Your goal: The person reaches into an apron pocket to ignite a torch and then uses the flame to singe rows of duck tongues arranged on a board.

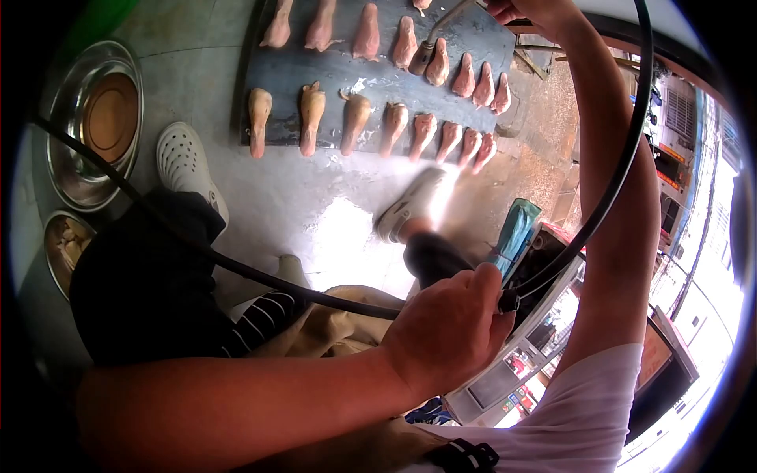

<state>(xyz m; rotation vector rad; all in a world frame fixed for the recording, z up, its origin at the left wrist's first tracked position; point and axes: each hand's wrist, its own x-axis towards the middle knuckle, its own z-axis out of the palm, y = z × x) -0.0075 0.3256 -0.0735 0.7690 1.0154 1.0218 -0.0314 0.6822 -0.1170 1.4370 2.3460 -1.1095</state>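
In the head view my left hand [445,327] is closed around a black hose [276,282], with a small dark fitting [509,300] at its thumb side. My right hand [532,12], partly cut off by the top edge, grips a torch [441,30], whose thin metal tube leads to a wider nozzle. That nozzle hangs over the drumsticks; I cannot make out a flame. Raw drumsticks [367,33] lie in two rows on a dark metal sheet [292,75], and those of the near row [312,110] jut over its near edge.
At the left stand a large steel basin [59,158] with a brown round thing [110,117] in it and a smaller bowl [51,272] of pale pieces. White clogs [185,162] are on the floor below the sheet. A teal bundle [514,232] lies near my left hand.
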